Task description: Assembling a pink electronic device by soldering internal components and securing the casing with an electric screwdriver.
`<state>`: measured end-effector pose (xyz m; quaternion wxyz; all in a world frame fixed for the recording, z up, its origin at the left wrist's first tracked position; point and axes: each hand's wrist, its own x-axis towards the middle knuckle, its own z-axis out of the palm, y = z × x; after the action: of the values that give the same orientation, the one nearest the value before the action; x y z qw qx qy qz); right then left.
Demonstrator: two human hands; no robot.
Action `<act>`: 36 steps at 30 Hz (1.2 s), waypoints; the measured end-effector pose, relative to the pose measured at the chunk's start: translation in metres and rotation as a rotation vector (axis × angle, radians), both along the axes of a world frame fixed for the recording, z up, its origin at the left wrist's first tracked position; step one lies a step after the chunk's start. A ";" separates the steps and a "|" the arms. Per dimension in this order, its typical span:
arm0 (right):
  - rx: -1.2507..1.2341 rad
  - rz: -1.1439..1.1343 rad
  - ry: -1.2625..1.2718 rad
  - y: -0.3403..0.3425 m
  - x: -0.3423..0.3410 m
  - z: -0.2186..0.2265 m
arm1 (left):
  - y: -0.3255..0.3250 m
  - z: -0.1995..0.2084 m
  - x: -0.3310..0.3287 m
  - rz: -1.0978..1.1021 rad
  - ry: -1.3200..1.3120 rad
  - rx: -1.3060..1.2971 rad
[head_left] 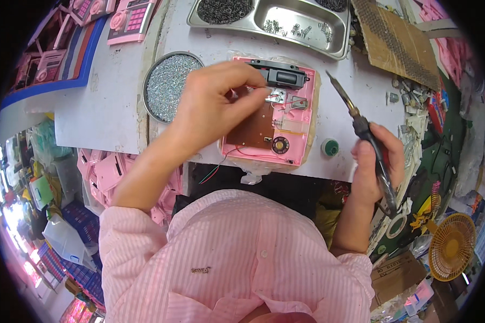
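Observation:
My left hand (213,102) reaches over a pink plastic housing (309,126). Its thumb and forefinger are pinched together above small metal parts near the housing's middle; what they hold, if anything, is too small to make out. Inside the housing lie a brown circuit board (253,129), partly covered by that hand, a long black part (286,79) along the far side, and a round black part (280,145) near the front. Thin red and green wires (214,171) hang over its near left edge. To the right, my right hand (380,161) grips a soldering iron (362,128), tip raised and pointing away, apart from the housing.
Left of the housing stands a round metal bowl (147,99) full of small screws. A steel tray (264,35) with springs and dark small parts sits at the back. A small green spool (330,147) is near the table's front edge. Cardboard (399,46) lies at far right.

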<state>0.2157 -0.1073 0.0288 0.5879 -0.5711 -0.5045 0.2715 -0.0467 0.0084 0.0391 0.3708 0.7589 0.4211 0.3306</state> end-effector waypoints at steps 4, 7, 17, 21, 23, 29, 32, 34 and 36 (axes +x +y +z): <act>-0.062 0.138 0.199 0.031 -0.040 0.013 | -0.013 -0.016 0.023 0.127 -0.405 -0.531; -0.061 0.269 0.192 0.048 -0.054 0.012 | -0.017 -0.011 0.028 0.133 -0.471 -0.598; -0.062 0.339 0.219 0.073 -0.071 0.013 | -0.014 -0.018 0.018 0.048 -0.428 -0.527; -0.094 0.350 0.071 0.074 -0.071 0.013 | -0.014 -0.016 0.016 0.032 -0.323 -0.481; -0.074 0.322 0.016 0.074 -0.069 0.008 | -0.013 -0.017 0.015 0.024 -0.309 -0.486; -0.015 0.238 0.010 0.064 -0.067 0.000 | -0.009 -0.014 0.017 0.012 -0.334 -0.514; 0.061 0.194 -0.061 0.054 -0.044 0.009 | 0.001 -0.019 0.014 -0.008 -0.089 -0.202; 0.132 0.160 -0.052 0.048 -0.025 0.011 | 0.005 -0.017 0.017 -0.021 0.107 0.086; 0.065 0.188 -0.050 0.037 -0.019 0.019 | 0.003 -0.026 0.019 0.008 0.119 0.063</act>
<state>0.1968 -0.0700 0.0474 0.5653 -0.5087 -0.5787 0.2946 -0.0274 0.0110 0.0133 0.3197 0.7866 0.4349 0.2997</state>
